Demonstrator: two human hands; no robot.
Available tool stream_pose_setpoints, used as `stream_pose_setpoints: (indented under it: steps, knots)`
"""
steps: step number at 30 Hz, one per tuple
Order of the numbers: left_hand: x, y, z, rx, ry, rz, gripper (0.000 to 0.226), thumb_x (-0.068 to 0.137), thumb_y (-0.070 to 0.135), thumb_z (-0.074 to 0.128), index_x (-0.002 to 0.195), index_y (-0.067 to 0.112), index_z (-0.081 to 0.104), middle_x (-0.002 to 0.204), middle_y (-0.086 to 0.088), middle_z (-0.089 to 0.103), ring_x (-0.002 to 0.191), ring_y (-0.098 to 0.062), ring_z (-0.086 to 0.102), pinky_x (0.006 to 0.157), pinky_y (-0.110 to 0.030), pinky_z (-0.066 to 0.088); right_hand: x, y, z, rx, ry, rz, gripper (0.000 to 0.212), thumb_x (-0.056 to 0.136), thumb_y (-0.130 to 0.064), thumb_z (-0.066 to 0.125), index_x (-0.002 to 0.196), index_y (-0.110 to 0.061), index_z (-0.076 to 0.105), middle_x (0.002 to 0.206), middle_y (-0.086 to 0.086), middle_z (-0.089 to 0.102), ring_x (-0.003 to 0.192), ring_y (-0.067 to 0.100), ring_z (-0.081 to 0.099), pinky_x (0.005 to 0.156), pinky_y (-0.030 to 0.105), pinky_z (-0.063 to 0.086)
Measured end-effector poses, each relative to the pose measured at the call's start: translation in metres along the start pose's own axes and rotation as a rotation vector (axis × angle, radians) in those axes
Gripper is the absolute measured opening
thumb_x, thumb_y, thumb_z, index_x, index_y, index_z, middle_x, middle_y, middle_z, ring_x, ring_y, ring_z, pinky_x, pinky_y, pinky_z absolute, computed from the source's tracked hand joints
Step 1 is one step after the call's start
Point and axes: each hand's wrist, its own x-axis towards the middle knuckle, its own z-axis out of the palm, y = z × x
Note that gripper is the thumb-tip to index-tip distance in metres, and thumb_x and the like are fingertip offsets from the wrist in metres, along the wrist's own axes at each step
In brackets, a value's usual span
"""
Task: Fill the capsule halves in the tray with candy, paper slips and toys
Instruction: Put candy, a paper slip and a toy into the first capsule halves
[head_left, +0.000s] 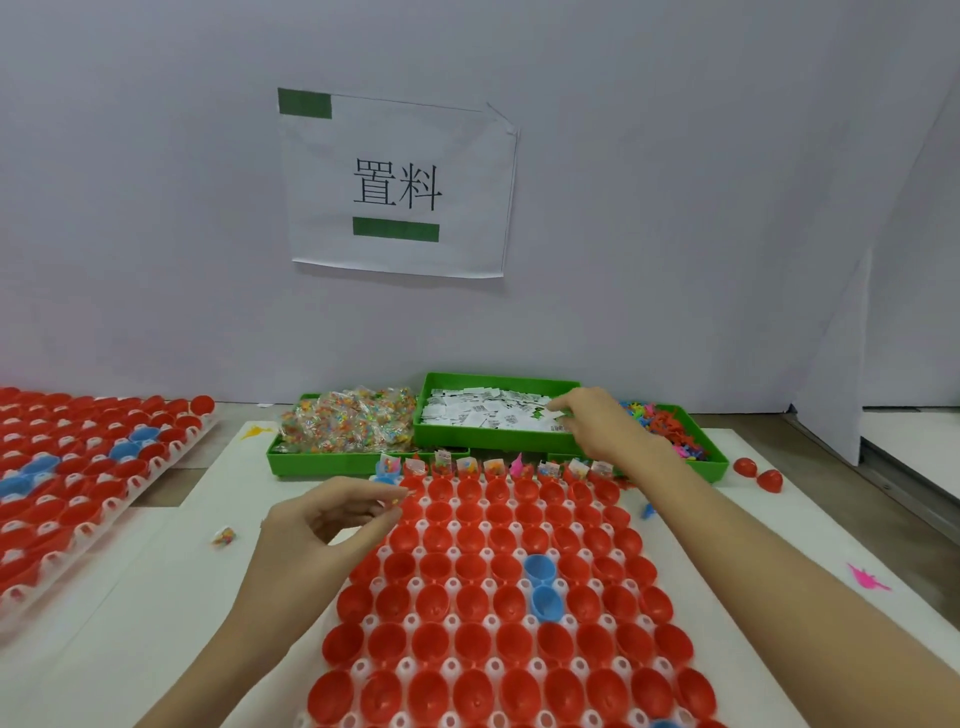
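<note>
Beside tray (358, 670): spare capsule rack (171, 457)

At the bottom centre, a white tray (470, 662) holds rows of red capsule halves (470, 603) and a few blue ones (540, 569); only the far row is filled. The left hand (317, 530) hovers at the tray's upper left, pinching a small candy piece (396, 501). The right hand (597, 421) reaches into the middle green bin (493, 441), fingers on paper slips (483, 413). Wrapped candy (348, 421) fills the left bin, plastic toys (670, 423) the right.
</note>
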Motion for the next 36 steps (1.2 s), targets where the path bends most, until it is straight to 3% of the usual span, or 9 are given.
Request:
stream_pose_setpoints:
  steps: [2, 3, 7, 11, 16, 20, 29, 33, 36]
  knots:
    - [0.0, 0.0, 0.001, -0.016, -0.004, 0.01, 0.034, 0.083, 0.0, 0.079, 0.091, 0.034, 0.082, 0.095, 0.0, 0.079, 0.089, -0.015, 0.075, 0.082, -0.019, 0.057, 0.01, 0.0, -0.007, -0.041, -0.06, 0.016, 0.021, 0.098, -0.013, 0.068, 0.08, -0.002, 0.064, 0.081, 0.02, 0.06, 0.072, 0.029, 0.055, 0.077, 0.031, 0.048]
    - [0.0, 0.0, 0.001, -0.019, -0.001, 0.017, 0.035, 0.083, -0.001, 0.078, 0.091, 0.033, 0.082, 0.096, -0.001, 0.079, 0.089, -0.016, 0.075, 0.082, -0.02, 0.057, 0.016, 0.002, -0.01, -0.064, -0.081, 0.01, 0.024, 0.096, -0.015, 0.072, 0.075, -0.006, 0.064, 0.075, 0.018, 0.058, 0.069, 0.027, 0.052, 0.073, 0.029, 0.046]
    - [-0.001, 0.003, 0.003, -0.018, -0.001, 0.029, 0.035, 0.084, -0.002, 0.077, 0.091, 0.031, 0.082, 0.095, -0.003, 0.078, 0.089, -0.017, 0.074, 0.083, -0.022, 0.058, 0.024, 0.007, -0.013, -0.067, -0.1, 0.005, 0.017, 0.092, -0.015, 0.076, 0.105, -0.004, 0.078, 0.102, 0.007, 0.075, 0.093, 0.019, 0.068, 0.081, 0.026, 0.052]
    - [-0.003, 0.005, 0.004, -0.023, 0.003, 0.02, 0.034, 0.084, -0.003, 0.077, 0.09, 0.03, 0.082, 0.095, -0.003, 0.078, 0.088, -0.016, 0.074, 0.083, -0.021, 0.057, 0.024, 0.013, -0.01, 0.02, -0.059, 0.017, 0.007, 0.093, -0.013, 0.074, 0.095, -0.007, 0.076, 0.095, 0.004, 0.073, 0.08, 0.012, 0.062, 0.064, 0.017, 0.045]
    - [-0.004, 0.008, 0.006, -0.007, 0.011, 0.004, 0.035, 0.084, -0.001, 0.078, 0.09, 0.033, 0.082, 0.094, 0.002, 0.079, 0.088, -0.014, 0.074, 0.083, -0.022, 0.058, 0.018, 0.017, -0.004, 0.156, 0.032, 0.008, 0.015, 0.097, -0.017, 0.069, 0.105, -0.008, 0.077, 0.103, 0.007, 0.073, 0.091, 0.017, 0.064, 0.079, 0.026, 0.048]
    - [-0.005, 0.01, 0.006, -0.006, 0.01, -0.001, 0.035, 0.084, 0.002, 0.078, 0.091, 0.036, 0.081, 0.094, 0.003, 0.079, 0.089, -0.013, 0.075, 0.082, -0.019, 0.057, 0.013, 0.022, 0.002, 0.257, 0.121, 0.015, 0.018, 0.099, -0.016, 0.066, 0.111, -0.007, 0.077, 0.106, 0.004, 0.074, 0.086, 0.011, 0.062, 0.072, 0.019, 0.044]
    - [-0.007, 0.015, 0.005, -0.087, -0.003, -0.065, 0.022, 0.081, 0.011, 0.079, 0.094, 0.029, 0.081, 0.092, -0.002, 0.08, 0.088, -0.02, 0.077, 0.085, -0.028, 0.06, -0.013, 0.017, 0.006, 0.576, 0.408, -0.019, 0.002, 0.091, -0.017, 0.077, 0.092, -0.017, 0.078, 0.08, -0.006, 0.077, 0.072, 0.005, 0.072, 0.071, 0.02, 0.057]
    - [-0.008, 0.016, 0.005, -0.124, -0.007, -0.073, 0.015, 0.077, 0.018, 0.08, 0.092, 0.017, 0.079, 0.09, -0.006, 0.08, 0.086, -0.024, 0.078, 0.083, -0.03, 0.061, -0.034, -0.004, -0.005, 0.781, 0.391, -0.005, 0.006, 0.088, -0.02, 0.081, 0.092, -0.016, 0.08, 0.082, -0.004, 0.079, 0.077, 0.008, 0.075, 0.072, 0.019, 0.06]
    - [-0.009, 0.015, 0.006, -0.106, -0.013, -0.09, 0.017, 0.08, 0.014, 0.08, 0.096, 0.011, 0.073, 0.087, -0.006, 0.08, 0.084, -0.022, 0.078, 0.082, -0.03, 0.06, -0.061, -0.03, -0.008, 0.944, 0.247, 0.007, 0.01, 0.086, -0.016, 0.079, 0.096, -0.014, 0.079, 0.084, 0.002, 0.079, 0.072, 0.016, 0.075, 0.063, 0.02, 0.058]
